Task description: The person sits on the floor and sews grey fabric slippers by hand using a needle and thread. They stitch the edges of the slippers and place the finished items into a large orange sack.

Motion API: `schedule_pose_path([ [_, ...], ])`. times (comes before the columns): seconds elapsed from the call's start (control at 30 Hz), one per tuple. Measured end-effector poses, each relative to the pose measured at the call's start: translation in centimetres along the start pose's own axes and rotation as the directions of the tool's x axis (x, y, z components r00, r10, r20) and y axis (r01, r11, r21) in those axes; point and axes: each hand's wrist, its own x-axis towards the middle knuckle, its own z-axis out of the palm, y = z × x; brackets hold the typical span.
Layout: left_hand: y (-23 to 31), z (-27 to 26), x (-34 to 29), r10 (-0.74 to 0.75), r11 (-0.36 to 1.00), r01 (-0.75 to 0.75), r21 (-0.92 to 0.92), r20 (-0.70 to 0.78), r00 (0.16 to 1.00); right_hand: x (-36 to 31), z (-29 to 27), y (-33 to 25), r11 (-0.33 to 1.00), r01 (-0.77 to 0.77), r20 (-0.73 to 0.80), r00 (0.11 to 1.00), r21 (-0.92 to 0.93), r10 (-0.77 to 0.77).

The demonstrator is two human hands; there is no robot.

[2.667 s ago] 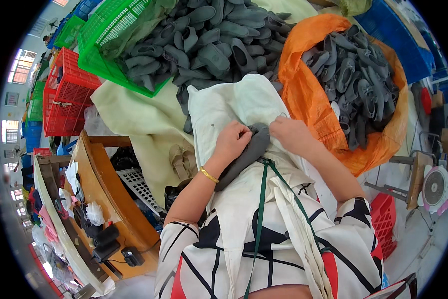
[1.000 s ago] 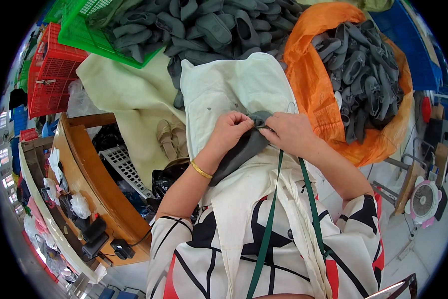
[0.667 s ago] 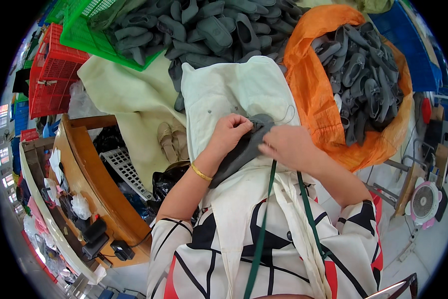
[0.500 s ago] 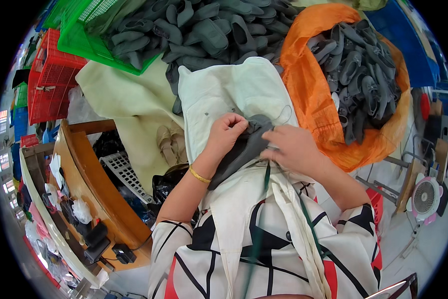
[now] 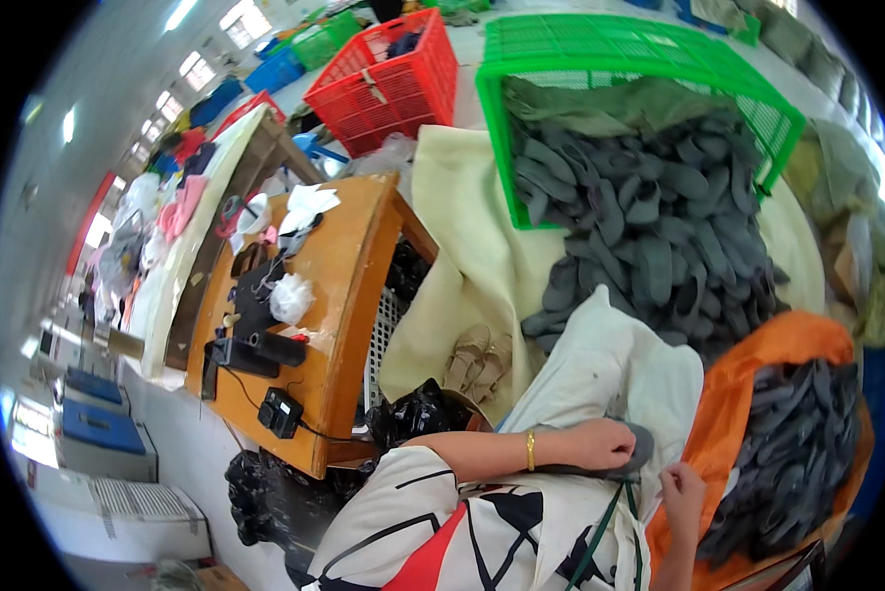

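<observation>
A: Straight to the lap: a dark grey soft cloth shoe [image 5: 643, 449] lies across it, on a thick white cloth [image 5: 600, 364]. Where are the hands?

B: The left hand [image 5: 605, 445] is right on top, fingers curled and clamped on the shoe, wrist and gold-coloured bracelet [image 5: 531, 450] lying over it. A rounded end pokes out to the right of the knuckles!

A: And the right hand [image 5: 681, 485]?

B: Apart from the left one, just to the right of the shoe and a touch nearer, clear of it. Fingertips drawn in; whether they pinch anything, I can't tell.

A: What's beyond the lap?

B: Far side, a big heap of dark grey shoes [image 5: 649, 246] spilling from a tipped green plastic mesh crate [image 5: 600, 44]. On the right, an open orange woven sack [image 5: 797, 335], packed with more.

A: Over on the left?

B: A brown wooden table [image 5: 349, 295] with odds and ends on top, and between it and the lap, a pair of beige shoes [image 5: 467, 350] on pale yellow sheeting [image 5: 452, 227]. Near them, a crumpled black plastic bag [image 5: 418, 414]!
</observation>
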Motion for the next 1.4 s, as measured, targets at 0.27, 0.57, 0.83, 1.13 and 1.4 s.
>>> schedule_pose_path([
  [0.27, -0.2, 0.4, -0.6, -0.045, 0.999, 0.043, -0.031, -0.052, 0.998, -0.8, -7.7, 4.1, 0.185, 0.133, -0.172, 0.961, 0.974, 0.214],
  [0.57, -0.7, 1.5, -1.9, -0.278, 0.954, 0.266, 0.137, 0.077, 0.958, -4.3, -13.4, 6.5, 0.389, 0.593, -0.678, 0.724, 0.705, 0.125],
  [0.83, 0.3, 1.9, -1.6, -0.253, 0.955, 0.247, -0.166, -0.016, 0.967, 1.4, -0.3, 0.3, 0.959, 0.175, -0.369, 0.926, 0.224, -0.083],
  [1.13, 2.6, -1.1, -2.2, -0.410, 0.541, 0.230, -0.809, -0.014, 0.912, 2.4, 5.1, -5.8, 0.943, 0.327, -0.307, 0.893, -0.059, -0.329],
  [1.4, 1.8, -1.1, -2.0, -0.377, 0.578, 0.241, -0.780, 0.007, 0.926, 2.0, 5.5, -5.4, 0.938, 0.323, -0.239, 0.908, -0.124, -0.345],
])
